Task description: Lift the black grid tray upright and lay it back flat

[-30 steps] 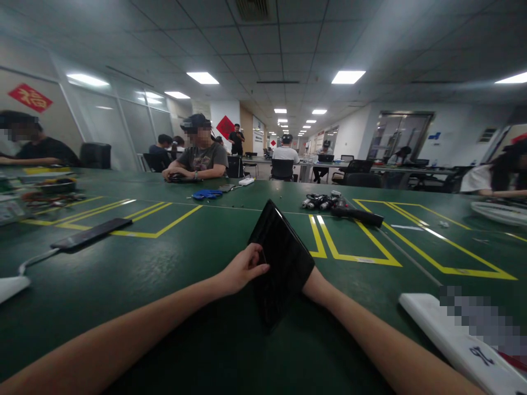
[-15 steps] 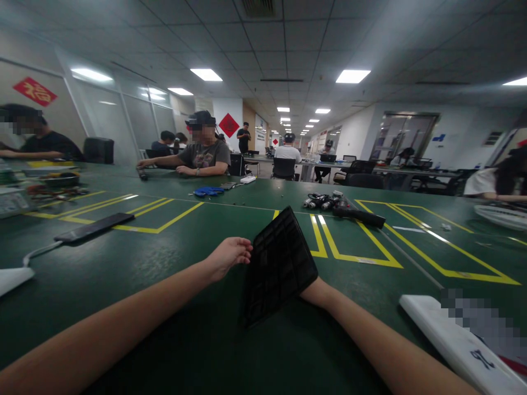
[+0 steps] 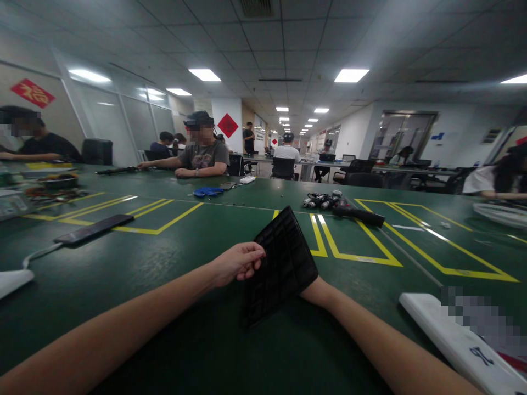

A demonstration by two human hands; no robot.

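Head view, both of my forearms reaching in from 6 o'clock across the green table (image 3: 123, 285). The black gridded tray (image 3: 280, 269) stands tilted near the centre, its ribbed, compartmented face turned toward me.

Change: a second ago this face was away from me and I saw only a smooth glossy back; half a second ago the grid was already showing, and my left hand (image 3: 239, 262) hung clear of it at 9 o'clock with the fingers spread. Now that hand has closed back onto the tray's left edge. I judge the flip to be finished and the tray steadied between both hands again.

Fingers: those of my left hand (image 3: 252, 258) are curled narrow, their tips touching the tray's left rim, thumb side uppermost; it reads as a light pinch rather than a full wrap. My right hand lies behind the tray at 4 o'clock, only the wrist (image 3: 319, 291) showing, so I cannot tell how its fingers sit, though it appears to bear the tray from behind.

Surroundings: a black power tool (image 3: 357, 216) at 1 o'clock, a dark phone (image 3: 94, 229) at 10 o'clock, a white box (image 3: 461, 340) at 4 o'clock.
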